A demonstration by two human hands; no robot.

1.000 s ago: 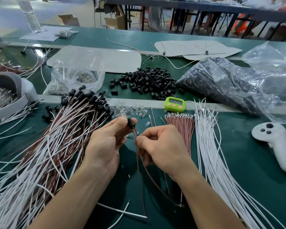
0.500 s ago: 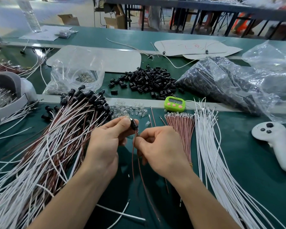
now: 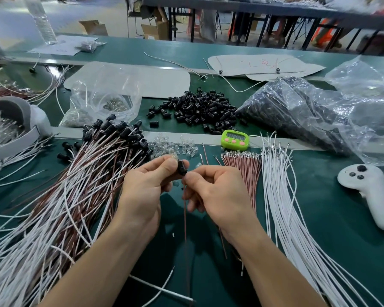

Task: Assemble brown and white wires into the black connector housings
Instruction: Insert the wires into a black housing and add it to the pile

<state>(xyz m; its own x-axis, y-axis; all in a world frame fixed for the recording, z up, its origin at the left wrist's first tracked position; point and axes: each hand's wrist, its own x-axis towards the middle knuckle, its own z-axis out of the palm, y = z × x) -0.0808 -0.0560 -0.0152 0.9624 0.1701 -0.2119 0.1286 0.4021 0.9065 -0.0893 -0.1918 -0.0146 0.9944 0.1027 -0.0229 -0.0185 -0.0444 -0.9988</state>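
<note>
Left hand (image 3: 146,191): thumb and forefinger pinched on one black connector housing (image 3: 182,167), held above the green mat (image 3: 319,218) at centre. Right hand (image 3: 220,193): fingers curled, tips pinching a brown wire (image 3: 185,218) right at the housing's lower end; the wire hangs straight down. Can't tell if it's seated.

Containers:
- small clear bag (image 3: 87,91), mouth open, holds tiny clear parts
- large clear bag (image 3: 297,111), far right, packed with black parts
- grey tub (image 3: 9,109), left edge, pale wiry bits, too blurred to name

Loose: black housing pile (image 3: 197,111) behind, brown wire bundle (image 3: 244,173) and white wires (image 3: 282,196) right, wired assemblies (image 3: 75,185) left.
</note>
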